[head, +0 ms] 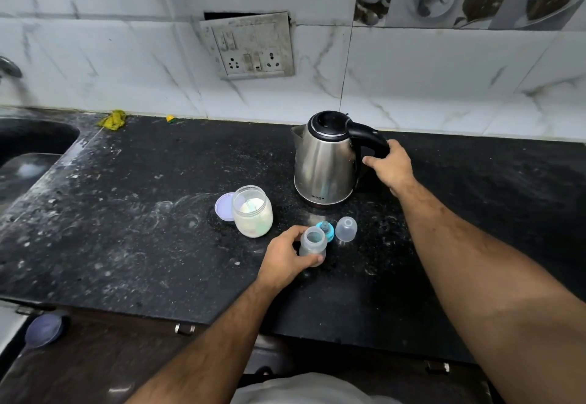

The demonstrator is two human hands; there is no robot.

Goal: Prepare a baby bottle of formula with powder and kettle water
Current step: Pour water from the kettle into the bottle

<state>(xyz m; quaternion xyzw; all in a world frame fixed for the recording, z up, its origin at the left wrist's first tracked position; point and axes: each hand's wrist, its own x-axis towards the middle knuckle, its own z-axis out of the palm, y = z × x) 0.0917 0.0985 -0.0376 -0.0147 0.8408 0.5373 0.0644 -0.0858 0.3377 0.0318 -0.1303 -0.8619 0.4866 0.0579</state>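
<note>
A small clear baby bottle stands open on the black counter, and my left hand is wrapped around its left side. A steel kettle with a black lid and handle stands behind it; my right hand grips the handle from the right. An open jar of white formula powder with a scoop inside stands left of the bottle. Its lilac lid leans against it. The blue teat ring and the clear bottle cap lie just behind the bottle.
A sink is set into the counter at the far left. A yellow cloth lies by the back wall, under a tiled wall with a socket panel. The counter's front edge runs below my forearms.
</note>
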